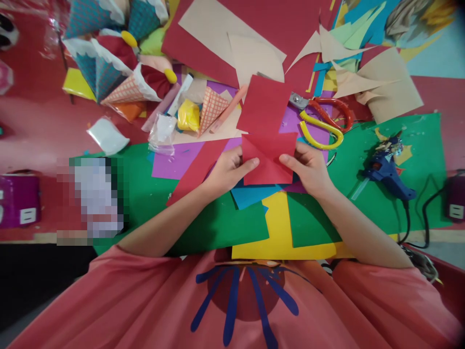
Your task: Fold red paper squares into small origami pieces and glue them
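Head view: left hand [232, 167] and right hand [308, 167] pinch red square [269, 159] between them

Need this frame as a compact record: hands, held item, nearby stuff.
left_hand: thumb on the left part of the red sheet; hand
right_hand: thumb on its right part; hand
held_sheet: roughly square, creased
beyond_sheet: second red piece
scissors: red-and-yellow handles, right of the second piece
glue_gun: blue, far right, on green sheet
upper_left: patterned cones with white trim
phone_like_item: pixelated, unidentifiable
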{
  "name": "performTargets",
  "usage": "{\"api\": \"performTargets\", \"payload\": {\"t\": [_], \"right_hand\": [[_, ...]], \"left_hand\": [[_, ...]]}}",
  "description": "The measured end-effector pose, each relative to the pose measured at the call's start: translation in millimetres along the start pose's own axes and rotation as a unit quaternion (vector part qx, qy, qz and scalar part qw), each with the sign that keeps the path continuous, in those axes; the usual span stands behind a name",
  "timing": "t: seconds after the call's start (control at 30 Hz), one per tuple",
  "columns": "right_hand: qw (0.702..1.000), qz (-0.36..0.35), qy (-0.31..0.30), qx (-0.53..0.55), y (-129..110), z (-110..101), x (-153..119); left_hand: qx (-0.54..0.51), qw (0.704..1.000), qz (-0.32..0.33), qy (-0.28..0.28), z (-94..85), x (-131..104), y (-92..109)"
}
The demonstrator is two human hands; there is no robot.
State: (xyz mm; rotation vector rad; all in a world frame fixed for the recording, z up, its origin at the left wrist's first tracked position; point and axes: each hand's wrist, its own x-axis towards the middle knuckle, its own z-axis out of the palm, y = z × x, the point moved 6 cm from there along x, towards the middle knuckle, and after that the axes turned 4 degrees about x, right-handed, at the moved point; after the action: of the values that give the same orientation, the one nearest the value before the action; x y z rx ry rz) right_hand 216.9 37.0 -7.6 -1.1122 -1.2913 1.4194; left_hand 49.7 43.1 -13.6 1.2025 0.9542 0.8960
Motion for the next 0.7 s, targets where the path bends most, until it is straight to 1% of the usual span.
{"api": "performTargets", "payload": {"t": [0.07, 0.1, 0.17, 0.23, 0.3, 0.37, 0.43, 0.53, 0.6, 0.7], "right_hand": [[0.999, -0.02, 0.022, -0.018, -2.9, -2.3, -2.0], [0.999, -0.03, 0.023, -0.029, -4.4, -2.5, -2.9], [0.996, -0.059, -0.001, -0.06, -8.1, 0.3, -3.8], [0.988, -0.106, -0.04, -0.102, -13.6, 5.1, -4.5], [0.975, -0.152, -0.077, -0.141, -19.0, 9.6, -5.4], [0.967, -0.176, -0.091, -0.157, -22.6, 10.7, -5.9], [0.97, -0.169, -0.085, -0.155, -23.6, 8.7, -5.4], [0.978, -0.135, -0.073, -0.144, -22.5, 6.6, -5.0], [0.979, -0.121, -0.08, -0.143, -22.2, 8.7, -5.7], [0.974, -0.125, -0.108, -0.155, -23.0, 14.4, -7.5]], "left_hand": [[-0.031, 0.999, -0.02, 0.036, -4.2, 2.1, -3.7], [-0.051, 0.997, -0.027, 0.054, -6.4, 3.2, -5.4], [-0.086, 0.993, -0.036, 0.075, -9.4, 5.2, -7.6], [-0.108, 0.99, -0.04, 0.076, -10.1, 6.3, -7.6], [-0.113, 0.991, -0.042, 0.063, -9.0, 6.2, -5.7], [-0.111, 0.992, -0.047, 0.045, -7.1, 5.2, -3.4], [-0.112, 0.992, -0.051, 0.029, -5.0, 4.0, -1.4], [-0.109, 0.993, -0.049, 0.016, -2.8, 2.8, 0.4], [-0.093, 0.995, -0.043, 0.019, -2.9, 2.4, 0.6], [-0.055, 0.998, -0.022, 0.028, -4.5, 2.1, 0.0]]}}
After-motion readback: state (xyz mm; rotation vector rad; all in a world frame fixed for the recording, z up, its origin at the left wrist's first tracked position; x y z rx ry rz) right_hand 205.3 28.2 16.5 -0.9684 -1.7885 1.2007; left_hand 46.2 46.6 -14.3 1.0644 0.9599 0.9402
